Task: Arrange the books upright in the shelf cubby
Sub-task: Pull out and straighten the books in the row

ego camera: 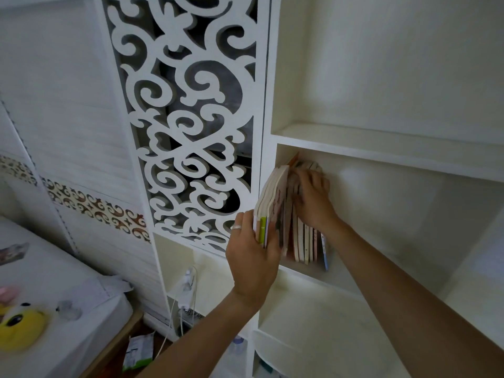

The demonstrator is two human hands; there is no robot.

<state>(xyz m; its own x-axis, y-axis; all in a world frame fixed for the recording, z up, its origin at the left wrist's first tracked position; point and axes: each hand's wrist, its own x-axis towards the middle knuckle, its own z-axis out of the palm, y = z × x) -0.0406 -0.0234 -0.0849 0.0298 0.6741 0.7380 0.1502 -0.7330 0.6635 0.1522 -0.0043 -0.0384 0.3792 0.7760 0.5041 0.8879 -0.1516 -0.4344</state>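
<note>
Two hands steady a row of books in a white shelf cubby

Two bare hands meet at a row of thin books (302,241) packed into the left end of a white shelf cubby (381,203), right of centre in the frame. The left hand (252,257), a ring (236,227) on one finger, reaches up from the lower middle and grips a small bundle of books (268,205) at its lower spine, fingers closed around it. That bundle tilts, its top leaning right against the books already standing in the cubby, its lower edge out past the cubby's front left corner. The right hand (313,197) comes in from the lower right, its forearm crossing the cubby floor; its fingers are spread flat over the tops and far side of the standing books, pressing on them rather than closing round any one. The standing books are nearly upright, spines facing out, fanning slightly at the top.

Left of the cubby, a white carved scrollwork panel (188,118) fills the upper middle of the frame. Below it, a white charger and cable (185,290) hang in a lower compartment. At lower left, a yellow plush toy (21,326) lies on a white surface.
</note>
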